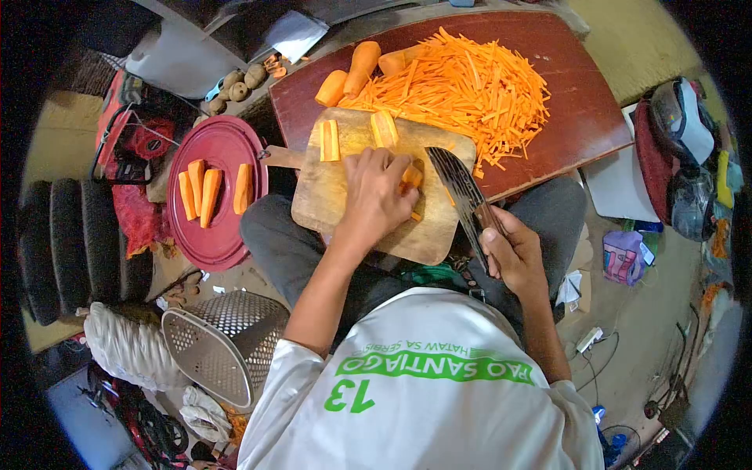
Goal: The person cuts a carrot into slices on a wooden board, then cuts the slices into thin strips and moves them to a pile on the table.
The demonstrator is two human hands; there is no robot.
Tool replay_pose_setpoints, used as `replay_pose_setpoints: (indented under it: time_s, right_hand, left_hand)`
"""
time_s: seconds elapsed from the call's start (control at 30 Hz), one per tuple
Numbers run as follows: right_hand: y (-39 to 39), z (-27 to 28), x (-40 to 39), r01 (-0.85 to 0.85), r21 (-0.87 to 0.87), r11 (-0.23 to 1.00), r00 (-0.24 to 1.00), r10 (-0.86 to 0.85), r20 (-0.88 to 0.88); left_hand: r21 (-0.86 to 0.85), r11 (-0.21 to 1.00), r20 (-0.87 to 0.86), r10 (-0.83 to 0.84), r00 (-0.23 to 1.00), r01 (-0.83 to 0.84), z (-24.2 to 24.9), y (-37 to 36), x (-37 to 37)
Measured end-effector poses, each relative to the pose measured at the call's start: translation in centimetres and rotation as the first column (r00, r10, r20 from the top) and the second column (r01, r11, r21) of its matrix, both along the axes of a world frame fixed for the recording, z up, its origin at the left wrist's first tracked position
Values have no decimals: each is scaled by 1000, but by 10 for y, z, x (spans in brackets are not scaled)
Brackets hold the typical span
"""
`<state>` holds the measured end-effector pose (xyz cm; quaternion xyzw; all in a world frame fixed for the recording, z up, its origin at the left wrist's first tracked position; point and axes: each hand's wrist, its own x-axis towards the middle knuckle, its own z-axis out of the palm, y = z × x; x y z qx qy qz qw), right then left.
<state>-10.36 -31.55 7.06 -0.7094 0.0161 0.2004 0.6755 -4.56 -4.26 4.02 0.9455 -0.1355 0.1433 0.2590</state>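
Observation:
A wooden cutting board [313,202] lies across my lap. My left hand [380,188] is on it with curled fingers, pressing on a carrot piece [411,177] that is partly hidden beneath them. In my right hand [511,249] is the handle of a dark-bladed knife [458,184]. The blade points up and to the left over the board's right edge. Two carrot slabs rest at the top of the board, one at the left [330,140] and one near the middle [384,129]. Beyond the board, a large heap of carrot strips [478,86] covers part of a red wooden table [572,102].
Whole peeled carrots [362,69] lie left of the heap. Cut carrot pieces [210,196] sit on a round red lid [219,137] at the left. Below it a perforated basket [251,329] lies tilted. Brown round vegetables [237,91] are at upper left, a purple package [623,257] at right.

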Motion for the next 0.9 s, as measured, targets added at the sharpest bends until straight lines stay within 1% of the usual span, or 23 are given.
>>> replay_pose_setpoints:
  time_s: [0.03,0.07,0.13,0.17,0.23,0.27,0.33,0.43,0.53,0.57,0.63,0.67,0.73,0.77,0.8,0.87,0.9]
  right_hand:
    - [2,1,1,-9,6,1000,1000,9,-12]
    - [4,1,1,-16,11,1000,1000,16,-23]
    - [9,-3,1,-44,-61,997,999,42,-31]
    - [12,-4,2,-62,-97,993,998,59,-34]
    - [16,0,3,-62,-115,991,998,62,-10]
    - [18,1,2,-62,-125,990,998,62,1]
    - [17,-2,2,-32,-92,995,999,34,17]
    - [11,-6,1,15,-67,998,999,-13,35]
    - [8,-5,-3,53,-38,998,998,-52,17]
    - [8,-5,-4,63,-25,998,998,-63,5]
    - [2,4,-6,-14,-75,997,1000,12,-23]
    - [1,7,-6,-55,-97,994,998,51,-36]
    - [4,9,-10,-136,-140,981,990,140,24]
    - [7,14,-10,-197,-192,961,980,198,-12]
    - [10,20,-10,-261,-242,935,965,257,-47]
    - [24,20,-6,-343,-244,907,934,357,15]
    - [29,19,-3,-383,-246,890,913,405,44]
  left_hand:
    - [8,1000,31,-2,1000,1,1,1,-2]
    - [-23,1000,-9,8,1000,-8,-3,4,-3]
    - [-84,996,-90,29,996,-37,-11,9,-7]
    - [-59,997,-51,36,998,-39,-13,9,-8]
    - [-7,999,27,51,998,-51,-8,4,-6]
    - [0,999,15,52,999,-52,-8,2,-6]
    - [10,999,-7,47,999,-47,-8,-3,-3]
    - [-56,996,-1,72,997,-72,-9,-13,2]
    - [-224,972,-60,62,996,-74,-9,-12,5]
    - [-254,965,-21,68,997,-71,-7,-9,2]
    - [-310,948,57,88,995,-66,-1,1,-11]
    - [-290,954,116,108,987,-70,4,7,-18]
    - [-423,882,7,231,973,-207,8,17,-38]
    - [-481,832,-53,286,957,-275,9,22,-46]
    - [-547,778,-100,305,947,-308,3,31,-53]
    - [-661,650,-201,327,923,-375,-15,46,-69]
    - [-704,582,-270,310,911,-407,-16,47,-75]
